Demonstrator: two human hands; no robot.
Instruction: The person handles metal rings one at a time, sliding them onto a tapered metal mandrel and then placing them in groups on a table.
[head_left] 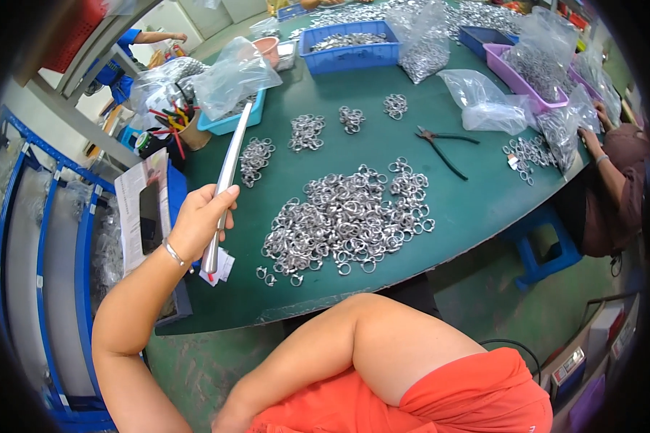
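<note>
My left hand [201,220], with a bracelet at the wrist, is closed around a shiny tapered ring mandrel [232,153]. The mandrel slants up and away over the left of the table. To its right lies a large heap of silver-coloured metal rings [347,216], with a few loose rings at its near edge. A smaller ring pile [255,160] is beside the mandrel. Bent across my red-clothed body, my right arm ends in my right hand [231,417] at the lower edge. Its fingers are hidden.
Green-handled pliers [444,148] lie on the green table [318,307]. Small ring piles [308,133] sit farther back, near blue bins [350,56]. A phone [149,216] rests at left. On the right, a co-worker's arm [603,155] reaches toward a bag, above a blue stool [549,252].
</note>
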